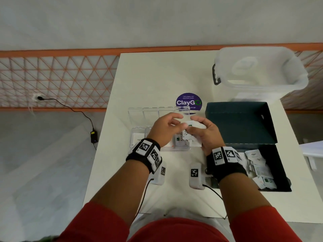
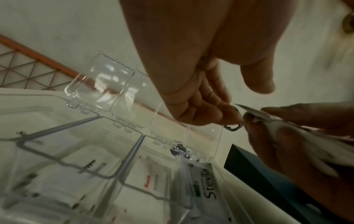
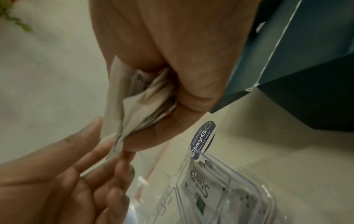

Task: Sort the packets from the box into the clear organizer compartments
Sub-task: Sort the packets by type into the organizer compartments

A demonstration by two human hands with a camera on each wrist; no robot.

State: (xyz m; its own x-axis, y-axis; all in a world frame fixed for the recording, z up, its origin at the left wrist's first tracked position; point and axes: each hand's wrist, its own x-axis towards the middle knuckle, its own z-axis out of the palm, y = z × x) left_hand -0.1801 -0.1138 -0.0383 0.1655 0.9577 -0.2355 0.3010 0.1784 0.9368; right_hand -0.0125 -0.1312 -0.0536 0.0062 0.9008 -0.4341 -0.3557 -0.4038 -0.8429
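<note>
Right hand (image 1: pixel 206 131) clenches a bunch of packets (image 3: pixel 134 104) over the organizer (image 1: pixel 139 119); left hand (image 1: pixel 166 130) pinches one's edge; box (image 1: pixel 272 172) at 3 o'clock

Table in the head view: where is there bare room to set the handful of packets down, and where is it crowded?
Bare table lies behind the organizer, left of the plastic tub and purple sticker. A narrower strip runs along the near edge, under the forearms. It is crowded where both hands, left hand and right hand, meet over the organizer, and at the box with its loose packets.
</note>
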